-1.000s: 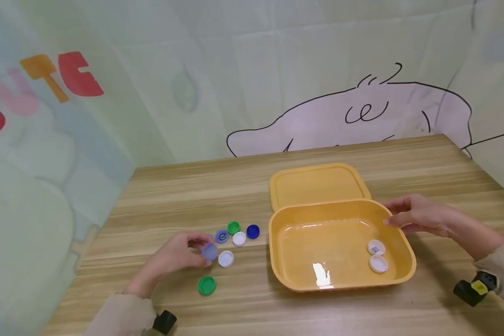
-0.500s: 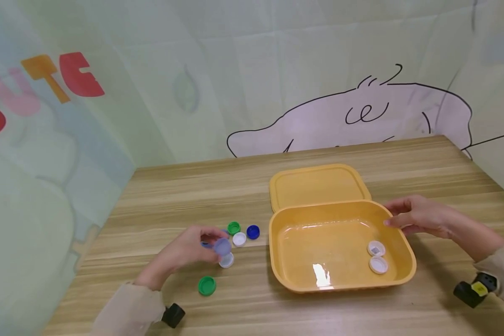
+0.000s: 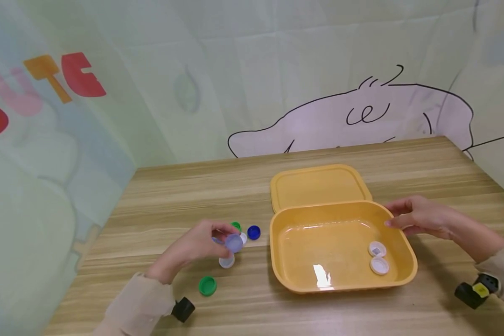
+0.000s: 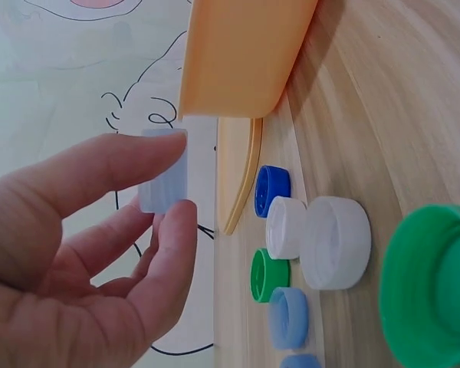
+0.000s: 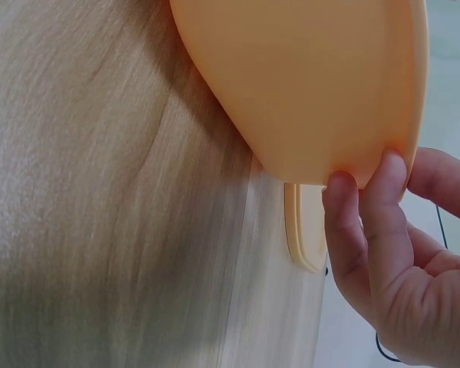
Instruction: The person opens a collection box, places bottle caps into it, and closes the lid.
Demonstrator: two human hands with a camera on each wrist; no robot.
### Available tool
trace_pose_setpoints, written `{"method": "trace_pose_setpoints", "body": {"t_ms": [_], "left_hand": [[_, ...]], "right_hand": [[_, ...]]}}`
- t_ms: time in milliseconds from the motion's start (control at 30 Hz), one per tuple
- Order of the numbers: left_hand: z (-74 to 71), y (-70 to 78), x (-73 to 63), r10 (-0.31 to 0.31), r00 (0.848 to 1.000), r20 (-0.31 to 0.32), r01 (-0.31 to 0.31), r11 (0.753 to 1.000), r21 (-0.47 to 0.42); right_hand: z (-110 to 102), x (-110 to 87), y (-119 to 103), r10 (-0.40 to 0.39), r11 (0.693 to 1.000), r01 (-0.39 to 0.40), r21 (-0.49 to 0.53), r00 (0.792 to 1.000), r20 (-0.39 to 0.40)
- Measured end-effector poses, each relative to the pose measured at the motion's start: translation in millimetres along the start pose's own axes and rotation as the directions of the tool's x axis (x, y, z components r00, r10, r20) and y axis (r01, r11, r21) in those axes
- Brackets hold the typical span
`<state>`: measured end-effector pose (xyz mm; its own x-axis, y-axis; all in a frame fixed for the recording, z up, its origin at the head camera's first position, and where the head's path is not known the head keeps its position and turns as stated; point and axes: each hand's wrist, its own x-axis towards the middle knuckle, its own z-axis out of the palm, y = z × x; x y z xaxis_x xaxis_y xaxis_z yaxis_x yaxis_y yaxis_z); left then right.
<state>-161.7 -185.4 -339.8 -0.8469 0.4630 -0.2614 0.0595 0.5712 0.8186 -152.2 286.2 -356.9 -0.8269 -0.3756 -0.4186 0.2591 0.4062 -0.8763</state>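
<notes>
My left hand [image 3: 201, 241] pinches a pale blue bottle cap [image 3: 234, 243] between thumb and fingers, raised above the other caps in the left wrist view. Below it on the table lie a white cap [image 3: 227, 261], a green cap [image 4: 271, 274], a dark blue cap [image 3: 254, 232] and light blue caps [image 4: 289, 318], some partly hidden by the hand in the head view. My right hand [image 3: 424, 217] grips the right rim of a yellow plastic box [image 3: 315, 252], thumb over the edge and fingers against the outer wall. Two white caps [image 3: 379, 265] lie inside it.
The yellow lid [image 3: 319, 186] lies flat behind the box, partly covered by its rim. A larger green cap [image 3: 207, 286] sits near the front, left of the box. Behind the wooden table [image 3: 185, 186] hangs a printed cloth [image 3: 172, 84].
My left hand has moved right and slightly away from me with the pale blue cap, nearing the box. The right hand keeps its grip on the rim.
</notes>
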Motion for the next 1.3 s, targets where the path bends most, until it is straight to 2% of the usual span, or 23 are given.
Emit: {"method": "trace_pose_setpoints", "body": {"t_ms": [267,600,900,1100,1300], "left_hand": [[3.3,6.7,6.6,0.008,1.000,0.018,-0.008,1.000,0.003],[8.9,21.8,11.9,0.004,0.999,0.040,-0.005,1.000,0.023],[15.0,29.8,23.9,0.079,0.994,0.078,-0.080,0.997,0.009],[18.8,33.2,30.1,0.103,0.990,0.091,-0.103,0.995,-0.005],[24.1,39.4,36.4,0.102,0.989,0.104,-0.100,0.995,-0.026]], "right_hand": [[-0.7,0.7,1.1,0.001,1.000,-0.001,0.006,1.000,0.002],[-0.4,1.2,1.2,-0.002,1.000,0.002,0.007,1.000,0.005],[-0.3,1.1,0.3,-0.007,1.000,0.007,0.009,1.000,0.004],[-0.7,1.9,0.3,0.003,1.000,-0.003,0.009,1.000,0.001],[-0.8,0.7,1.1,-0.007,1.000,0.007,0.022,1.000,0.009]]}}
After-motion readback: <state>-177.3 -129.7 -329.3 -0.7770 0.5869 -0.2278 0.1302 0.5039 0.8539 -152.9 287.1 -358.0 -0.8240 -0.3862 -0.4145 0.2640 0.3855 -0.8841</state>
